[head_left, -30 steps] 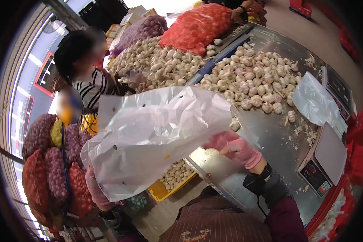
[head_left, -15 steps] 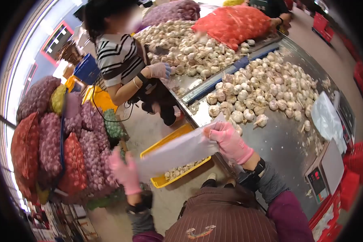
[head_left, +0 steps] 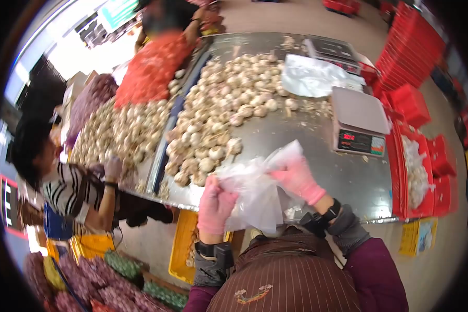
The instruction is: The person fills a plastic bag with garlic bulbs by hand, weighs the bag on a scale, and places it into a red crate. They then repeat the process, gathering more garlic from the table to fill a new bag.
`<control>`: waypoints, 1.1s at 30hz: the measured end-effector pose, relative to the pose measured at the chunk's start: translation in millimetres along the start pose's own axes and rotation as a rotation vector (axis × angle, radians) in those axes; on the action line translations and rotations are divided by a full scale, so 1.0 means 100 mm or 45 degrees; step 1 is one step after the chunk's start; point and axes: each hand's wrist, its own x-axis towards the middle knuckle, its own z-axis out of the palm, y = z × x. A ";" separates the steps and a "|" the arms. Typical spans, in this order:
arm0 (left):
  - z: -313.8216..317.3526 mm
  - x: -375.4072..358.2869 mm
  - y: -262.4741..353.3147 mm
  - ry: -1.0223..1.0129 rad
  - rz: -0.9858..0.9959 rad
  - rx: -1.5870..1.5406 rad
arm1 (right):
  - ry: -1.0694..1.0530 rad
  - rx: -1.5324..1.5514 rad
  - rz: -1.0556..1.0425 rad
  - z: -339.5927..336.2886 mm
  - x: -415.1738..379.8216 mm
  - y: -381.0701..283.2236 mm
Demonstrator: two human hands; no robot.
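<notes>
Both my hands wear pink gloves and hold a clear plastic bag (head_left: pixel 257 200) in front of my apron, at the near edge of the metal table. My left hand (head_left: pixel 216 207) is closed on the bag's left side. My right hand (head_left: pixel 298 179) pinches its upper right part, with a corner sticking up past the fingers. The bag hangs crumpled, and I see nothing inside it. Beyond it lies a heap of garlic bulbs (head_left: pixel 244 86), its nearest bulbs close to my left hand.
A digital scale (head_left: pixel 360 117) with a lit display stands at right, near a pile of plastic bags (head_left: pixel 317 77) and a second scale (head_left: pixel 332 51). Red crates (head_left: pixel 418 171) line the right edge. A yellow crate (head_left: pixel 182 249) sits below. A co-worker (head_left: pixel 73 192) works at left.
My view has swung right. My left hand, open and apart from the bag before, now grips it beside my right hand. The bag has gone from stretched out to bunched up.
</notes>
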 end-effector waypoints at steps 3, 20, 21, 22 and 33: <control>-0.27 0.20 0.15 -0.250 0.679 1.590 | 0.450 -0.809 0.121 -0.67 -0.27 0.99; 1.39 0.54 -0.78 -0.064 1.394 2.659 | 0.016 0.009 0.179 -0.17 0.01 1.87; 1.33 0.45 -1.06 -0.269 1.259 2.392 | 0.040 0.448 0.310 -0.05 -0.02 1.75; 1.33 0.43 -1.35 -0.467 0.905 2.705 | 0.062 0.871 0.440 0.00 -0.04 1.68; -0.58 1.02 -1.05 -0.731 0.349 3.511 | 0.641 -0.344 0.377 -0.96 0.59 2.50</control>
